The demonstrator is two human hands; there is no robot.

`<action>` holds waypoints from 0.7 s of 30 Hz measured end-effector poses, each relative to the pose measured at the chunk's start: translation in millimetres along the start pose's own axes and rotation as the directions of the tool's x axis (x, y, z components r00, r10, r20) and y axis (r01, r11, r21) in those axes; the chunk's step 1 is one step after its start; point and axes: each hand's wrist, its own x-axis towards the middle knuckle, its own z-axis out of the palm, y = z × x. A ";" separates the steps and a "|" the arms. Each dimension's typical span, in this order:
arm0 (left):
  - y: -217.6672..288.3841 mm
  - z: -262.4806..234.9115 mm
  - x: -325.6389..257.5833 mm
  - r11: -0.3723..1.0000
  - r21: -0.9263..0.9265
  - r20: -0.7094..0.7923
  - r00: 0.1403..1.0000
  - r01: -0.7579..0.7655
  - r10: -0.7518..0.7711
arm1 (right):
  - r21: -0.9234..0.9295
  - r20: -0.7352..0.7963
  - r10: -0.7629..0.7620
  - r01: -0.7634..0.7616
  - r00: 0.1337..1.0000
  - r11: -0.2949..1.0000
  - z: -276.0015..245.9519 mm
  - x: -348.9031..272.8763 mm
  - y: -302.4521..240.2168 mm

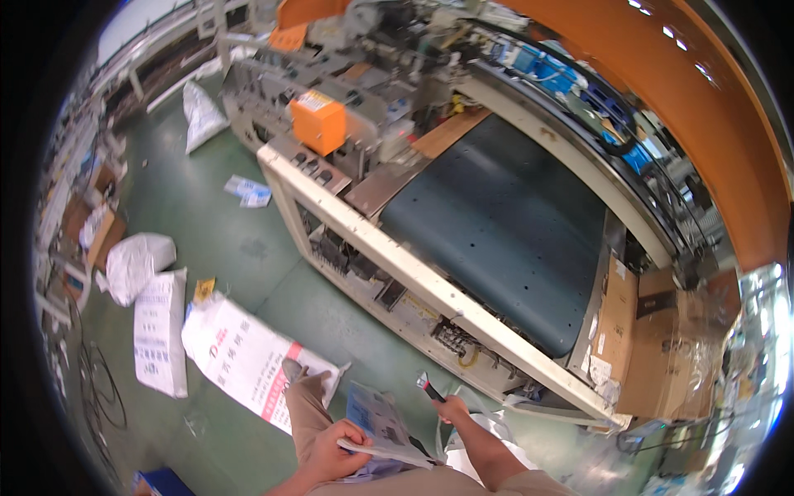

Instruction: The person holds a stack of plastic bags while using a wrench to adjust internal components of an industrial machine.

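My left hand (332, 450) is closed on the edge of a printed plastic bag (376, 416), close to my body. The bag hangs in front of me, bluish and white. Out to the right, my right hand (450, 408) grips a small hand tool (429, 388) with a black and red handle and a pale, shiny head. It looks like a utility knife, but its tip is too small to tell. Below my right hand lies crumpled white plastic sheeting (492, 434), partly hidden by my forearm.
A machine with a dark belt (504, 223) and cream frame (413, 277) stands ahead. White sacks (240, 351) lie on the green floor at left, my foot over one. A cardboard box (674, 364) stands at right; black cables (99, 380) trail at far left.
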 end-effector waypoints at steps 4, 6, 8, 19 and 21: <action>-12.8 -14.9 10.6 0.998 0.067 -0.043 0.999 0.010 -0.007 | -0.130 -0.010 -0.023 0.021 1.000 0.991 7.7 16.0 -50.5; -16.7 -21.8 18.3 0.998 0.071 -0.077 0.997 0.000 0.005 | -0.148 -0.019 -0.019 0.016 1.000 0.989 14.5 23.1 -75.1; -24.8 -29.3 22.8 0.997 0.077 -0.130 0.991 -0.013 0.023 | -0.115 -0.019 -0.035 0.033 0.999 0.993 19.1 29.7 -94.6; -46.9 -68.7 48.5 0.986 0.164 -0.244 0.968 -0.021 0.061 | 0.043 -0.082 -0.050 0.053 0.995 0.998 34.2 46.9 -133.0; -45.1 -70.6 51.8 0.988 0.152 -0.254 0.965 -0.022 0.060 | 0.022 -0.102 -0.050 0.052 0.994 0.998 33.6 50.2 -131.2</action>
